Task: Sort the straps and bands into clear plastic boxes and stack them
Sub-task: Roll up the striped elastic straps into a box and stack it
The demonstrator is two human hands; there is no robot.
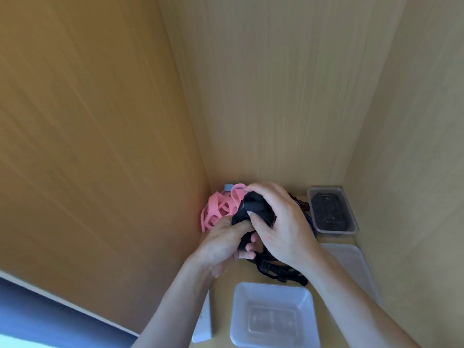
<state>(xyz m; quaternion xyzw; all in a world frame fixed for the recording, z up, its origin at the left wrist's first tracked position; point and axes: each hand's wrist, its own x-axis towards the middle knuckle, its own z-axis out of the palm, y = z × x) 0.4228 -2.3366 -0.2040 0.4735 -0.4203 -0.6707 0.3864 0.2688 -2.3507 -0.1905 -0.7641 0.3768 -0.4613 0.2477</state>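
- Head view looks down into a wooden corner over a worktop (236, 277); both hands meet near its middle
- Left hand (221, 243) grips the lower part of a bunched black strap (253, 204); its fingers (249, 247) curl round the fabric from below
- Right hand (283, 222) clasps the top of the same bundle; thumb and fingers (253, 188) wrap over it
- Strap tail (276, 270) with buckles trails from the hands onto the worktop, between the hands and the near box
- Pink bands (216, 209) lie heaped in the far left corner, just behind the hands; a small grey-blue piece (229, 187) sits at the top of the heap
- Striped cords (310, 222) show beyond the right hand, mostly hidden by it
- Far box (351, 229) stands against the right wall; dark straps (329, 212) lie inside it
- Near box (238, 310) is clear, open at the top, nothing in it
- Lid (351, 262) lies flat on the right, between the two boxes
- White carton (204, 322) lies just left of the near box
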